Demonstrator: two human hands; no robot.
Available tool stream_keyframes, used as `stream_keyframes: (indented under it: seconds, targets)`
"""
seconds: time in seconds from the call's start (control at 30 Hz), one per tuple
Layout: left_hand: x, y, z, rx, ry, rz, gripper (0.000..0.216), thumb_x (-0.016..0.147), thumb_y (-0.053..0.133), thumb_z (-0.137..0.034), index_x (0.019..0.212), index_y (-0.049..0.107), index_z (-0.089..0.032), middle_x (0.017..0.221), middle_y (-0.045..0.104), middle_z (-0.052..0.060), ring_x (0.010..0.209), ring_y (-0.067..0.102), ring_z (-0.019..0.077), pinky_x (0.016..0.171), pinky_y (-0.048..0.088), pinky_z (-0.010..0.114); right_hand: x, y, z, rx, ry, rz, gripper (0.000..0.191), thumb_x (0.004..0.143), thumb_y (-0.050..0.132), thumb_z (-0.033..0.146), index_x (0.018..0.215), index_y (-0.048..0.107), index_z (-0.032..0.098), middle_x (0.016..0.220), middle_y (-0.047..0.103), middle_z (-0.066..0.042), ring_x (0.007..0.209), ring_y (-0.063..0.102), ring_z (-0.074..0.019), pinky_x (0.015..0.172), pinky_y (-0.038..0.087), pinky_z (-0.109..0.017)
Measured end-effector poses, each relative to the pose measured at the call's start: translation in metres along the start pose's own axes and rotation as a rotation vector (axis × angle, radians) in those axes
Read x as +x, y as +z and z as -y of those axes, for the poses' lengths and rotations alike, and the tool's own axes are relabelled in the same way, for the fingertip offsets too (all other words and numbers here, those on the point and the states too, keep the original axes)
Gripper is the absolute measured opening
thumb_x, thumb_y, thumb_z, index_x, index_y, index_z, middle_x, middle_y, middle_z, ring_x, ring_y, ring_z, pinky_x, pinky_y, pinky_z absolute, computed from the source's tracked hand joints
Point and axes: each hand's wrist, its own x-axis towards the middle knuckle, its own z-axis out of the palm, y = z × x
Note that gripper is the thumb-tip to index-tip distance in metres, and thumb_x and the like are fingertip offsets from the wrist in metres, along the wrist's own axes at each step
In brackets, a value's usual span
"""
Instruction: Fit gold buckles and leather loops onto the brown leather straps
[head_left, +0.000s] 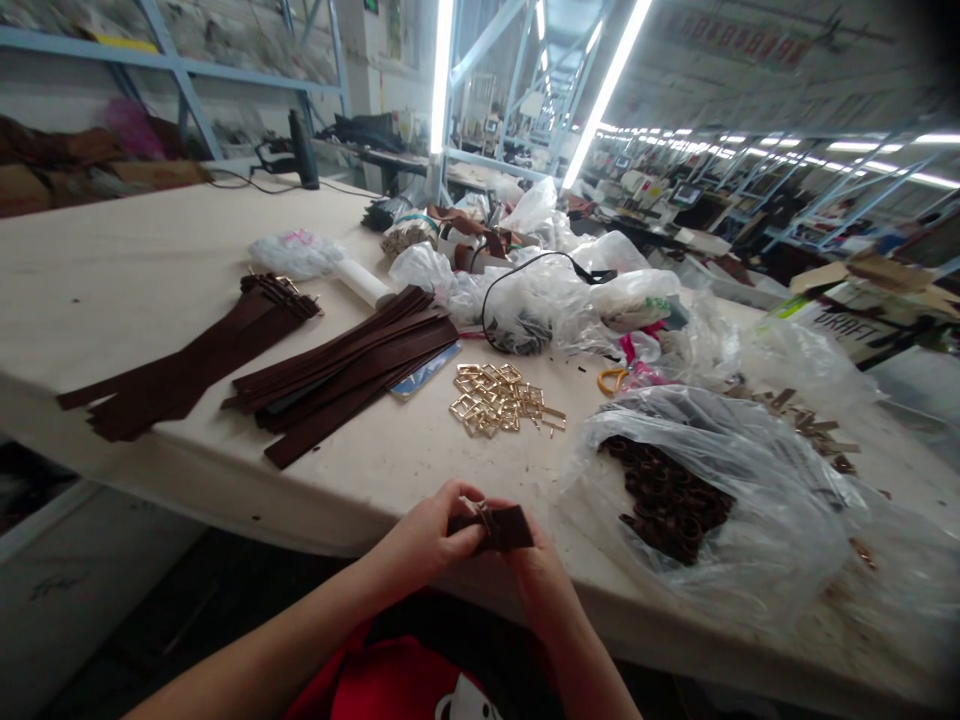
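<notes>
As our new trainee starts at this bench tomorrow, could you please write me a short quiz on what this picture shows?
1. True or false: the left hand and the right hand both hold one brown strap piece above the near edge of the table.
2. What lies loose on the table just beyond the hands? A a heap of gold buckles; B a row of buttons; C a stapler.
3. Fill in: the clear plastic bag to the right of the hands holds dark brown ____.
Key: 1 true; 2 A; 3 loops.
</notes>
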Motion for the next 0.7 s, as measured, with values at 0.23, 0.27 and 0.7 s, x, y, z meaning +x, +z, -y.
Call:
stream_keyframes:
  seconds: [0.23, 0.27, 0.7]
  targets:
    - [-0.004, -0.003, -0.003, 0.104, -0.075, -0.019, 0.035, 0.072, 0.058, -0.034, 0.102, 0.049, -0.019, 0.072, 0.06, -0.003, 0.063, 0.054, 0.0141, 0.056, 0.037, 0.022, -0.011, 0.009, -0.003, 0.29, 0.261, 0.085, 0.025, 0.061, 0.073, 0.034, 0.079, 0.064, 0.019, 0.074, 0.061, 0.001, 0.053, 0.047, -0.0067, 0.046, 0.039, -0.017]
    - [-0.004, -0.003, -0.003, 0.099, -0.082, -0.012, 0.035, 0.072, 0.058, -0.034, 0.101, 0.049, -0.019, 0.071, 0.06, -0.003, 0.064, 0.054, 0.0143, 0.056, 0.037, 0.022, -0.013, 0.01, -0.002, 0.296, 0.27, 0.1, 0.023, 0.063, 0.072, 0.033, 0.079, 0.064, 0.019, 0.074, 0.062, 0.0, 0.054, 0.048, -0.0072, 0.047, 0.04, -0.018]
    - [-0.01, -0.016, -0.013, -0.354, -0.215, 0.321, 0.033, 0.068, 0.058, -0.035, 0.093, 0.058, -0.014, 0.079, 0.059, 0.0, 0.069, 0.051, 0.0129, 0.06, 0.038, 0.021, -0.013, -0.003, 0.008, -0.456, -0.274, -0.101, 0.029, 0.068, 0.065, 0.037, 0.061, 0.043, 0.019, 0.052, 0.037, 0.008, 0.048, 0.033, -0.0072, 0.046, 0.027, -0.02]
